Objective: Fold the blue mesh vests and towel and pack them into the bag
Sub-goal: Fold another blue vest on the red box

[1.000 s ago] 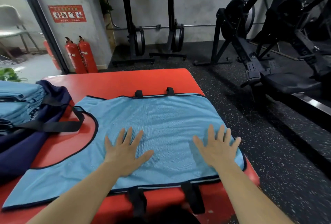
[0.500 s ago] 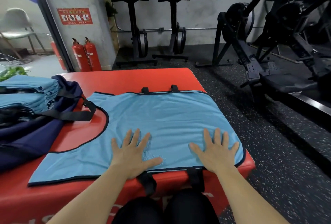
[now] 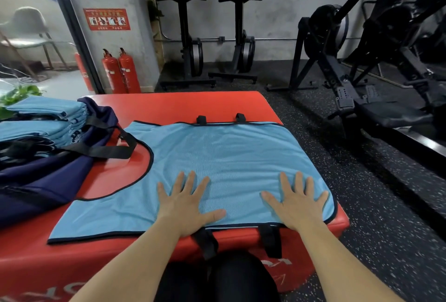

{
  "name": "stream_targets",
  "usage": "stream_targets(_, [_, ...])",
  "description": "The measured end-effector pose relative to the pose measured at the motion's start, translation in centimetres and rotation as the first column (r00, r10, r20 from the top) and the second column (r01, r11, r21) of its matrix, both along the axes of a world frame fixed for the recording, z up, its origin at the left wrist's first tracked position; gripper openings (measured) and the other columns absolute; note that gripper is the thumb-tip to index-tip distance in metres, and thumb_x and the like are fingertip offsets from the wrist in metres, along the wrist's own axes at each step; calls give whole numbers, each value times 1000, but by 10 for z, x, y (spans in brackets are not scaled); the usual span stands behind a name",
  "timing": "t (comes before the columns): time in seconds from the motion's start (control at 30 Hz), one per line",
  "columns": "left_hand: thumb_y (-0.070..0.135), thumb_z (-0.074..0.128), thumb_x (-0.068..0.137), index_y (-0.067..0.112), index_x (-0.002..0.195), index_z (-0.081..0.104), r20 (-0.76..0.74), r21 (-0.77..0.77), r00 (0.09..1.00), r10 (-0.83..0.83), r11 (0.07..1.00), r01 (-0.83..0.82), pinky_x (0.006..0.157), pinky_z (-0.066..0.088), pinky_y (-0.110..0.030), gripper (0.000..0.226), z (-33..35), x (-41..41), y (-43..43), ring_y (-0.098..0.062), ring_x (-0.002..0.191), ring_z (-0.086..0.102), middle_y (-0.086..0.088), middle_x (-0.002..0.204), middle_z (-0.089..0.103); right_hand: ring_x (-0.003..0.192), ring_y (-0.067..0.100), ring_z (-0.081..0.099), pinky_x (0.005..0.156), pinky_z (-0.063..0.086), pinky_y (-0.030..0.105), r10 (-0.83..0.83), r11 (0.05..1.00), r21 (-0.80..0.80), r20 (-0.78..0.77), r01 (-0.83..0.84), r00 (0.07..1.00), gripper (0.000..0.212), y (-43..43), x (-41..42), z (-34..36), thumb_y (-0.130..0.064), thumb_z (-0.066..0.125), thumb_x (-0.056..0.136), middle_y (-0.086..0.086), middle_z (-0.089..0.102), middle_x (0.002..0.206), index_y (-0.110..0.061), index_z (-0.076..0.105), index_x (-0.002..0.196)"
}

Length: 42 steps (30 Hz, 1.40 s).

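On the red box (image 3: 169,104), left hand (image 3: 188,205) and right hand (image 3: 296,205) lie flat, fingers spread, on the vest (image 3: 229,157). Front lettering (image 3: 282,264) is cut off; sign (image 3: 107,19) text illegible.

Single head-worn view, wide-angle, facing forward and down. Very near: left hand (image 3: 187,205), right hand (image 3: 298,207), low centre. Red padded box (image 3: 169,105) fills near left; rowing machines (image 3: 238,24), wall (image 3: 277,12) far. Straight lines bow toward edges.
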<state>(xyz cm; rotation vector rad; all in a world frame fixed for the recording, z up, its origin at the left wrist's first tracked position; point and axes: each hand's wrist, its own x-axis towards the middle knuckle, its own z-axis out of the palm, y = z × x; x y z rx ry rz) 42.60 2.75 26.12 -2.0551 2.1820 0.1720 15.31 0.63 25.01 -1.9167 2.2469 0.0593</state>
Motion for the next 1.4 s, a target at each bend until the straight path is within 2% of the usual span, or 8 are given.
stream_targets(0.27, [101,10,61,45,150,-17,-1,53,1000,8,999,-8,112,-9,-67,109,5,-1,1,-22,147,-25,5,162,-22,147,37,-16,112,-7,66,-66,992,105,-44,71,997,91,-12,22,25,-79,20,86,15,-13,162,-28,-7,156])
stream_targets(0.5, [98,12,64,42,154,-7,-27,92,1000,-13,996,15,115,2,-62,108,18,5,-14,-22,151,-11,3,164,-10,148,33,-16,111,-8,65,153,985,75,37,-156,988,86,-44,93,25,-77,17,89,11,-15,162,-28,-6,156])
stream_targets(0.63, [77,23,86,31,149,25,2,-113,1000,21,993,-20,112,19,-49,78,43,37,-75,-18,145,23,4,156,27,150,29,3,115,7,59,152,988,-17,74,-151,986,75,-93,87,37,-65,25,96,13,1,163,-23,8,156])
stream_targets(0.8, [38,36,102,23,144,39,21,-179,999,26,984,-21,115,18,-40,45,58,68,-172,-19,138,36,3,150,40,127,27,46,103,35,41,163,954,-258,22,-152,986,43,-172,62,56,-35,40,100,8,51,138,-17,43,140])
stream_targets(0.93, [21,39,100,18,139,46,-12,-201,999,42,979,-43,114,20,-33,39,49,82,-231,-20,134,42,2,145,47,117,26,50,93,40,36,126,945,-297,-58,-137,990,29,-227,45,55,-22,46,97,4,62,121,-19,57,124])
stream_targets(1.07, [24,39,102,20,151,33,-19,-91,997,70,993,-71,121,8,-37,49,36,98,-271,-17,142,34,1,154,39,119,26,44,98,34,40,118,956,-256,-120,-146,986,33,-271,35,41,-7,46,90,4,62,115,-20,57,119])
stream_targets(1.27, [29,47,96,28,102,52,3,-146,997,78,986,-76,100,28,-36,8,38,118,-296,-18,102,56,7,103,61,123,26,42,112,26,46,95,960,-253,-123,-124,988,29,-303,14,29,-20,51,93,4,57,124,-17,52,121])
stream_targets(1.4, [25,41,98,27,99,46,-1,-131,994,106,986,-105,95,27,-39,5,36,123,-296,-18,90,57,10,90,62,124,25,41,110,24,47,102,964,-215,-253,-159,962,34,-307,5,33,-29,50,93,5,53,128,-19,50,125])
